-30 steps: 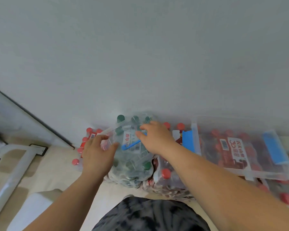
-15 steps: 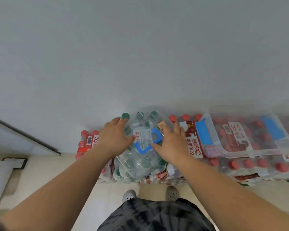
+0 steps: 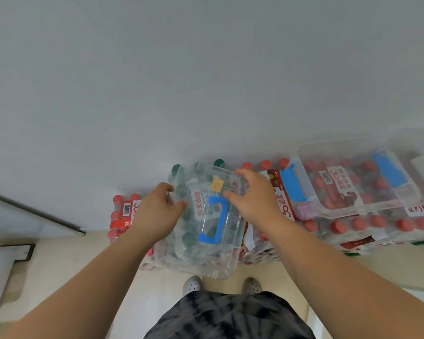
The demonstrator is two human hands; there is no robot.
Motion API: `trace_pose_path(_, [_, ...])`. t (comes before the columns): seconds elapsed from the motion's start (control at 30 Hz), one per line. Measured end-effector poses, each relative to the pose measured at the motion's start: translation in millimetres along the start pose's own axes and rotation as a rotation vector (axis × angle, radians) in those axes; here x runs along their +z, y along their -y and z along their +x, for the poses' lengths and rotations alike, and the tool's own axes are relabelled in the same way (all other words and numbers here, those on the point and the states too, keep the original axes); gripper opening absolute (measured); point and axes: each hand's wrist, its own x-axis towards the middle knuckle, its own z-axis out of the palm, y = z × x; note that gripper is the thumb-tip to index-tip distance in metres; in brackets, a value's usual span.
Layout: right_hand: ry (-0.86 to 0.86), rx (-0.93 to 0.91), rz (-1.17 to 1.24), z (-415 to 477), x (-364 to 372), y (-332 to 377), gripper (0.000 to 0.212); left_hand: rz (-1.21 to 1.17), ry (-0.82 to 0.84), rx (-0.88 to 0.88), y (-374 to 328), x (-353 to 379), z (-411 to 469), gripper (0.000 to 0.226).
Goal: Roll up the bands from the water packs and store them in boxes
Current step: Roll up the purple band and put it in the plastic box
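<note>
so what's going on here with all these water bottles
A person stands over shrink-wrapped water packs stacked against a white wall. The left hand and right hand grip the sides of a clear plastic box with a blue lid handle, which sits on a pack of green-capped bottles. A second clear plastic box with blue latches rests on the red-capped packs to the right. No band shows in either hand.

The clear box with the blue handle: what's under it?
A wrapped pack of green-capped bottles shows through the box. The pack's base and what it stands on are hidden.
</note>
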Motion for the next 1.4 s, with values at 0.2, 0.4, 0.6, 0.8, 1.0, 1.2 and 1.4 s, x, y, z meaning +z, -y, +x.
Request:
trace_pose_path(0.2, [-0.049,-0.197,0.009,-4,-22,26,0.044,-0.274,-0.104,0.047,-26,-13,-20,0.032])
trace_pose_path(0.4, [-0.226,-0.418,-0.097,-9,-70,37,0.033,-0.297,-0.168,0.236,-71,-31,-38,0.036])
trace_pose_path(0.6, [-0.347,-0.552,-0.058,-20,-138,19,0.031,-0.204,-0.259,0.412,-152,-25,-57,0.043])
trace_pose_path(0.8, [-0.488,-0.462,0.043,-31,-209,-36,0.028,-0.031,-0.415,0.511,-229,5,-90,0.058])
trace_pose_path(1.0, [-0.546,-0.285,0.078,-28,-268,-117,0.028,0.174,-0.602,0.531,-253,76,-109,0.056])
trace_pose_path(1.2, [-0.488,-0.093,0.046,-3,-279,-171,0.030,-0.104,-0.396,0.232,-237,143,-101,0.068])
trace_pose_path(1.4, [-0.448,0.004,0.064,16,-267,-190,0.036,-0.029,-0.252,0.170,-222,175,-85,0.063])
